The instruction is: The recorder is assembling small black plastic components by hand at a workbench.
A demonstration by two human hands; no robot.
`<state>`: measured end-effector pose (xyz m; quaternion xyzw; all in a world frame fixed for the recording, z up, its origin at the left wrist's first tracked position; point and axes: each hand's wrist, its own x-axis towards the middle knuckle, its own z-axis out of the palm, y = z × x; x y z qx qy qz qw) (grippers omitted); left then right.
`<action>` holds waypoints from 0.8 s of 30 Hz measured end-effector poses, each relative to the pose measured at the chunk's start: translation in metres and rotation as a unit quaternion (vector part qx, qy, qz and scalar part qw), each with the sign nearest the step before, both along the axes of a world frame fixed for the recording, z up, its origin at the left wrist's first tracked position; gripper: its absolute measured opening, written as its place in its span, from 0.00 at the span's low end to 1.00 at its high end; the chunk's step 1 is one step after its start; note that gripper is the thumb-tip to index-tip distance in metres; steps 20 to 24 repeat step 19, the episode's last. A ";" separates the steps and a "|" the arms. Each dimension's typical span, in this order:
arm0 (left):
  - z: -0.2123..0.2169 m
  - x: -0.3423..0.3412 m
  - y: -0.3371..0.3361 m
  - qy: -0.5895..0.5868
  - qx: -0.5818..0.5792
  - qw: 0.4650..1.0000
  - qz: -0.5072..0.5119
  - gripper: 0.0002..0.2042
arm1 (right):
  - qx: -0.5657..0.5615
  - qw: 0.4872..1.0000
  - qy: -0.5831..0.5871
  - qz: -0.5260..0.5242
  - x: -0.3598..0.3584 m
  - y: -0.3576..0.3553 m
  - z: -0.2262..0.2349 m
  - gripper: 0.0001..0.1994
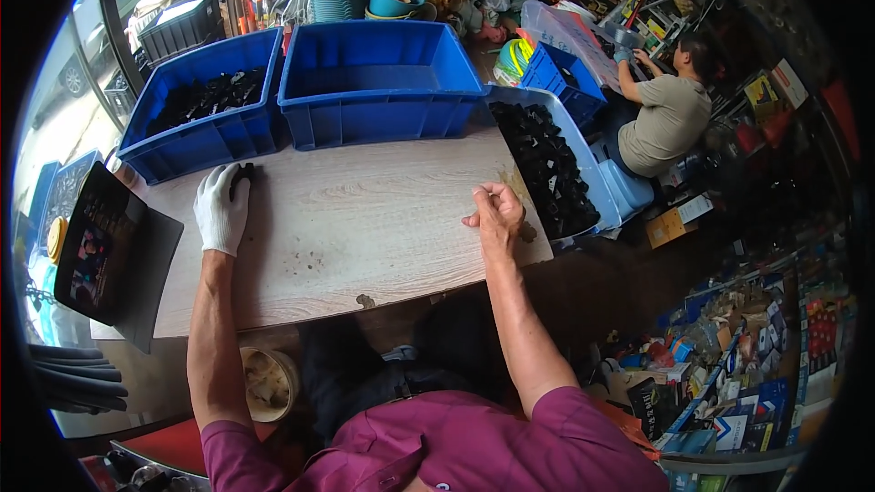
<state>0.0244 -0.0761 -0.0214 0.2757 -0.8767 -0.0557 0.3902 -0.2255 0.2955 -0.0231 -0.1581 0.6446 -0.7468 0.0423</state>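
Black plastic part (241, 179) lies on the wooden tabletop (365, 219) under the fingertips of the gloved left hand (221, 210), just in front of the left blue crate (202, 109). Taking that tabletop as the landmark: nearest the wearer, below its front edge, a round tub (269, 384) sits by the person's magenta shirt (437, 446). On the tabletop's left part the left hand, in a white glove, lies palm down with its fingers stretched forward and closing loosely on the black part; how firm the grip is cannot be told. At the tabletop's right edge the bare right hand (497, 214) rests with fingers curled inward, and it cannot be told whether it holds anything. Off the tabletop's left corner leans a dark tablet screen (96, 241). Along the tabletop's far edge stand three containers: the left blue crate with a layer of black pieces, a middle blue crate (378, 82) that looks bare inside, and at the far right corner a pale blue tray (583, 150) heaped with black parts (547, 169). Beyond the tabletop's right far corner another person (665, 109) in a beige shirt sits turned away among cluttered shelves.
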 end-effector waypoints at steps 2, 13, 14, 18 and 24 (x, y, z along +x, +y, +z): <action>0.000 0.001 -0.001 0.006 0.008 1.000 0.003 0.13 | 0.003 1.000 0.002 -0.001 0.000 0.000 0.000 0.06; -0.002 0.000 -0.003 0.035 0.033 0.999 0.002 0.13 | -0.004 1.000 -0.010 -0.001 0.002 -0.001 0.002 0.06; -0.003 0.001 -0.004 0.034 0.033 0.999 0.002 0.13 | -0.005 1.000 -0.013 -0.002 0.002 -0.002 0.002 0.06; -0.009 0.002 -0.009 0.054 0.037 0.998 0.000 0.14 | -0.007 1.000 -0.012 -0.003 0.003 -0.002 0.002 0.07; -0.009 0.002 -0.009 0.055 0.037 0.998 -0.001 0.14 | -0.007 1.000 -0.012 -0.003 0.003 -0.002 0.002 0.07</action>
